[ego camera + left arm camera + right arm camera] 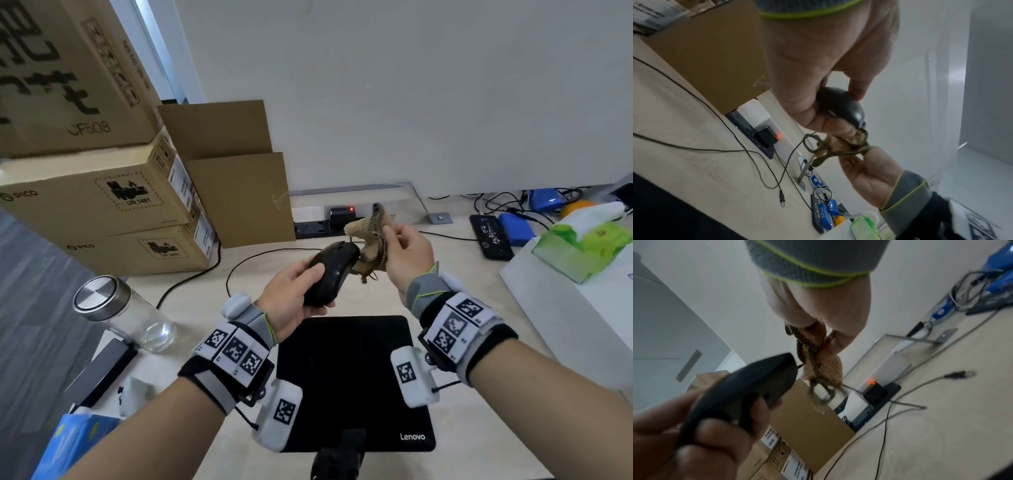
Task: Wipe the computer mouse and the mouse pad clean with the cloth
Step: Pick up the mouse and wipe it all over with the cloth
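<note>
My left hand [301,287] grips a black computer mouse [330,270] and holds it up above the desk, thumb along its side. My right hand [402,250] pinches a bunched tan cloth [368,233] with a dark woven edge, just right of the mouse's front end. In the left wrist view the cloth [840,147] hangs just past the mouse [840,104]. The right wrist view shows the mouse [748,386] in front and the cloth [818,356] behind it. A black Lenovo mouse pad [352,380] lies flat on the desk below both hands.
Stacked cardboard boxes [102,205] stand at the left. A glass jar [120,311] with a metal lid stands near the left edge. A power strip [318,222] and loose cables run along the wall. A green tissue box [589,246] sits on the right.
</note>
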The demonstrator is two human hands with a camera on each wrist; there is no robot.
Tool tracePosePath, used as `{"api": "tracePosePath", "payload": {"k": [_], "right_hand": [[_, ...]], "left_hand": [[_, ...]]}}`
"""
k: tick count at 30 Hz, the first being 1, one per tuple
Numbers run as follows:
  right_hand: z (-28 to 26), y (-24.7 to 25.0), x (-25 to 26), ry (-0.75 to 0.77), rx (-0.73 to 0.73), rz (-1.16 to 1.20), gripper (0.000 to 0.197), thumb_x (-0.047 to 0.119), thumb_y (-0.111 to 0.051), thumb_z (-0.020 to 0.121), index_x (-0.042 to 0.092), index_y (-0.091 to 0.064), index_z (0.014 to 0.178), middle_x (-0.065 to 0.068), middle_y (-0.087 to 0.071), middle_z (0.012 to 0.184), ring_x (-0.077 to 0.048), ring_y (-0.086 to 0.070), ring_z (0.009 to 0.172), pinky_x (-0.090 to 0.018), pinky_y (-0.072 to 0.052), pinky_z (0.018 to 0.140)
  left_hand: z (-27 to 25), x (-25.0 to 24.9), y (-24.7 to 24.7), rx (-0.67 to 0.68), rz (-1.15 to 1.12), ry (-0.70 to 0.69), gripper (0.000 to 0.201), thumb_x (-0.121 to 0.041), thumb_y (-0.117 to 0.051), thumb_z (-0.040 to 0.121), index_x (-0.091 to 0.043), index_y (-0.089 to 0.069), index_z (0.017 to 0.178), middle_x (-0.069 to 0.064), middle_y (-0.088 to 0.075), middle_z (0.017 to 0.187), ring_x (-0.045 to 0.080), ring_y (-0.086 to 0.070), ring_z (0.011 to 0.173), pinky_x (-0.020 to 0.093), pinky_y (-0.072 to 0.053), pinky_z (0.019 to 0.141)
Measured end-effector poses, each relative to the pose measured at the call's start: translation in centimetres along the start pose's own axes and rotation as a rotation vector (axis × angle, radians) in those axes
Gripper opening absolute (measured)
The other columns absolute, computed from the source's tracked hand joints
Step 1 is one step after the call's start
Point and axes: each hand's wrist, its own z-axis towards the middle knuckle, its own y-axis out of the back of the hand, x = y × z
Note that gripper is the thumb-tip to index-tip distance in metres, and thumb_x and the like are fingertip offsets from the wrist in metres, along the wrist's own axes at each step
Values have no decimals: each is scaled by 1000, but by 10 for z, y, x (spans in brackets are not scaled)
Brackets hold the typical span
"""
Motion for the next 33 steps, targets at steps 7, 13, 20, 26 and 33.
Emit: {"api": "tracePosePath", "payload": {"k": [7,13,20,26,33], "right_hand": [[-11,0,9,87,125,-10,15,26,-59,88,33,-68,79,6,-68,80,-14,-65,76,-43,-57,75],[-49,-4,3,320,371,-227,34,21,-68,79,29,-67,112,-3,-60,101,-13,-61,78,-24,-49,73],[-20,-4,10,186,156,-321,14,27,-66,86,23,-70,99,0,-61,99,-13,-59,75,-22,-45,74],[-44,-4,9,472,270,-365,13,19,-70,80,18,-68,93,2,-58,87,-8,-53,77,-8,-36,69],[-42,-7,10,408,222,-329,10,20,-70,78,16,-65,85,4,-62,85,-8,-53,73,-15,-42,72]], "left_hand": [[2,2,3,9,-117,23,26,-12,-52,96,-2,-53,120,24,-65,103,36,-69,79,33,-58,61],[9,0,-3,-29,-123,-22,29,-9,-54,95,-5,-47,123,21,-63,105,32,-69,80,38,-61,61],[7,0,-1,52,75,-34,34,-9,-58,94,-18,-47,124,18,-64,105,38,-67,78,30,-53,51],[7,3,5,40,7,-32,32,-9,-55,95,-14,-47,125,19,-64,106,34,-66,73,30,-51,51],[8,5,3,44,4,-49,31,-9,-53,95,-13,-46,125,19,-64,100,33,-64,71,28,-48,48]]}}
